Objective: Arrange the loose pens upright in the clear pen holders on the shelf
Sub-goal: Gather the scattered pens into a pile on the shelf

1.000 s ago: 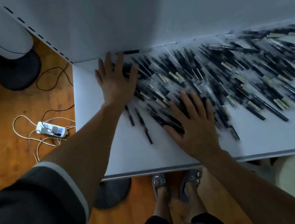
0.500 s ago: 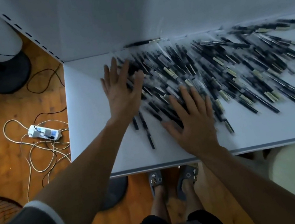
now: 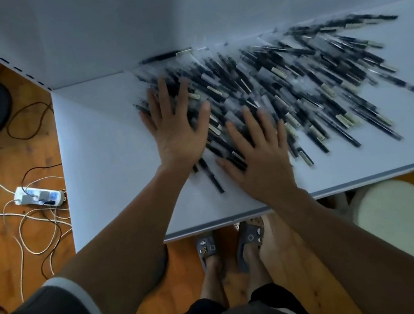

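A power strip (image 3: 39, 199) lies on the floor at far left. At centre, the left hand (image 3: 176, 131) rests flat, fingers spread, on the loose pens (image 3: 297, 80) covering the white shelf (image 3: 107, 160). Just right of it, the right hand (image 3: 259, 161) lies equally flat on them. The pile sprawls toward the upper right.

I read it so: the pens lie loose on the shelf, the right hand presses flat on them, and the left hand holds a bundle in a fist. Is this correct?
Not quite. In the head view the left hand grips nothing: it lies flat, fingers spread, on the pens, like the right hand. The rest holds.
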`<state>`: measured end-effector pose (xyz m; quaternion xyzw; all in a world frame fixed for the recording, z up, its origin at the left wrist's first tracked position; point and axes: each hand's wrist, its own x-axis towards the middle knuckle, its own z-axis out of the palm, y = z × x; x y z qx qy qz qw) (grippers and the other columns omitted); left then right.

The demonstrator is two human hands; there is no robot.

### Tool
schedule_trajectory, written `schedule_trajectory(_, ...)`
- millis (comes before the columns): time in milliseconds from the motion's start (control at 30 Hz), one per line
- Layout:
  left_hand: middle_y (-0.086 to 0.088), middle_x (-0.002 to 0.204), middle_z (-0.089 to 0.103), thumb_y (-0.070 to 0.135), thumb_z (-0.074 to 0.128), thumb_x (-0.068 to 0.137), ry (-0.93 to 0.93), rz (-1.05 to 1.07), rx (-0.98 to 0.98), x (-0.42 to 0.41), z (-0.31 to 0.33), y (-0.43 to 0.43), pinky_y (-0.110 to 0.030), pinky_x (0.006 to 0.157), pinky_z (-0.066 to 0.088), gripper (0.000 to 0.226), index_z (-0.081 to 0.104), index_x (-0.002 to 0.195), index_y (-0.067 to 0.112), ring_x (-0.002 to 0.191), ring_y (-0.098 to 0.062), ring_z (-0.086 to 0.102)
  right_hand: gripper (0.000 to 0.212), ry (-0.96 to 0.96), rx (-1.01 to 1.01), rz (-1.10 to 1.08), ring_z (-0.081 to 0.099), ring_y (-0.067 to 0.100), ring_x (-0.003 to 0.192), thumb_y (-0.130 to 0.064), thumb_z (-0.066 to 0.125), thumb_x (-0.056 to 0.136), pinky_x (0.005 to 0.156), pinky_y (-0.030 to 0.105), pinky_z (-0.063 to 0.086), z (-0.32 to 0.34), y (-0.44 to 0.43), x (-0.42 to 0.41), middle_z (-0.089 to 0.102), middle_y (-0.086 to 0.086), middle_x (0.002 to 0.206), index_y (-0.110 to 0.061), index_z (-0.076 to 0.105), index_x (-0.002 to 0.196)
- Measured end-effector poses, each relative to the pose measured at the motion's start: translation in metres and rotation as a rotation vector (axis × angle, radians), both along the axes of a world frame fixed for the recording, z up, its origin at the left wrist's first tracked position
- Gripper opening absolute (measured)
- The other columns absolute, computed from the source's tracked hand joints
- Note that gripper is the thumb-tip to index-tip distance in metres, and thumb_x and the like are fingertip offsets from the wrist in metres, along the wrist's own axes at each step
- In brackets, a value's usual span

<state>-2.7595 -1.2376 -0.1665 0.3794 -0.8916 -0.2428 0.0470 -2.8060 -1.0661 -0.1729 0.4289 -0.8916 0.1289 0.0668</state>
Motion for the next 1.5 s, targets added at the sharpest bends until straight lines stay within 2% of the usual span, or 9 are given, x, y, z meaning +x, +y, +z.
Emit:
schedule_trajectory(400,0.001,0.162,-0.003,0.064,0.024,0.095,-0.019,-0.030,-0.044,-0.035,0.002,0.035,-0.062,0.114,-0.006,0.064,0.018,0.152,0.035,0.148,-0.027,-0.010,0.065,-0.104,0.091,-0.004,0.016,0.033,0.149,-0.058,0.037,0.097,0.119,0.057,0.011,0.002,0.026,-0.035,0.022,0.011,0.161,-0.019,0.038,0.150)
schedule_trajectory(600,-0.008,0.161,0.012,0.059,0.022,0.097,-0.019,-0.363,-0.373,-0.032,-0.008,0.049,-0.064,0.114,0.002,0.067,0.025,0.152,0.022,0.148,-0.034,0.006,0.071,-0.040,0.111,-0.091,0.019,0.034,0.148,-0.066,0.035,0.093,0.118,0.058,0.012,-0.003,0.046,-0.037,0.026,0.009,0.160,-0.026,0.032,0.152)
schedule_trajectory(700,-0.007,0.161,0.016,0.056,0.023,0.099,0.003,-0.323,-0.379,-0.051,-0.006,0.057,-0.060,0.113,-0.005,0.064,0.027,0.151,0.021,0.148,-0.034,0.009,0.067,-0.099,0.103,-0.058,0.018,0.031,0.149,-0.062,0.035,0.095,0.119,0.056,0.011,-0.004,0.050,-0.053,0.027,0.008,0.159,-0.026,0.033,0.152)
schedule_trajectory(833,-0.006,0.160,0.020,0.051,0.023,0.101,0.054,-0.231,-0.324,-0.074,0.000,0.082,-0.062,0.115,0.002,0.058,0.031,0.150,0.021,0.148,-0.033,0.011,0.063,-0.161,-0.036,-0.032,0.023,0.029,0.147,-0.057,0.036,0.098,0.117,0.057,0.017,0.008,0.071,-0.076,0.032,0.008,0.157,-0.019,0.042,0.147)
schedule_trajectory(967,-0.004,0.159,0.023,0.049,0.028,0.101,0.157,-0.188,-0.298,-0.081,-0.003,0.091,-0.060,0.116,0.001,0.055,0.038,0.147,0.021,0.148,-0.030,0.012,0.061,-0.187,-0.083,-0.345,0.026,0.035,0.145,-0.053,0.037,0.097,0.116,0.058,0.019,0.020,0.115,-0.136,0.033,0.013,0.156,-0.017,0.043,0.146)
schedule_trajectory(1067,-0.005,0.157,0.028,0.047,0.034,0.101,0.221,-0.172,-0.355,-0.084,-0.009,0.100,-0.058,0.116,0.005,0.052,0.044,0.144,0.020,0.146,-0.030,0.018,0.063,-0.320,0.051,-0.576,0.011,0.031,0.150,-0.055,0.028,0.100,0.119,0.055,0.008,0.024,0.149,-0.186,0.017,0.011,0.162,-0.020,0.028,0.153)
schedule_trajectory(1200,-0.003,0.153,0.036,0.045,0.038,0.100,0.236,-0.126,-0.426,-0.097,-0.013,0.106,-0.058,0.116,0.010,0.049,0.050,0.139,0.018,0.145,-0.028,0.025,0.063,-0.381,0.141,-0.597,0.005,0.028,0.150,-0.054,0.022,0.102,0.120,0.050,-0.001,0.019,0.155,-0.209,0.013,0.010,0.163,-0.021,0.021,0.155)
schedule_trajectory(1400,-0.001,0.151,0.040,0.044,0.037,0.101,0.233,-0.042,-0.431,-0.125,-0.014,0.121,-0.051,0.118,0.006,0.048,0.053,0.137,0.017,0.145,-0.027,0.025,0.061,-0.417,-0.066,-0.413,0.028,0.031,0.143,-0.050,0.036,0.100,0.112,0.046,0.023,0.021,0.140,-0.195,0.029,0.011,0.158,-0.017,0.032,0.151)
schedule_trajectory(1500,-0.001,0.150,0.042,0.042,0.037,0.100,0.236,0.005,-0.428,-0.137,-0.014,0.128,-0.051,0.118,0.006,0.047,0.055,0.136,0.017,0.144,-0.026,0.026,0.058,-0.456,-0.199,-0.454,0.032,0.030,0.141,-0.045,0.040,0.100,0.113,0.045,0.026,0.022,0.150,-0.213,0.036,0.011,0.155,-0.011,0.041,0.146)
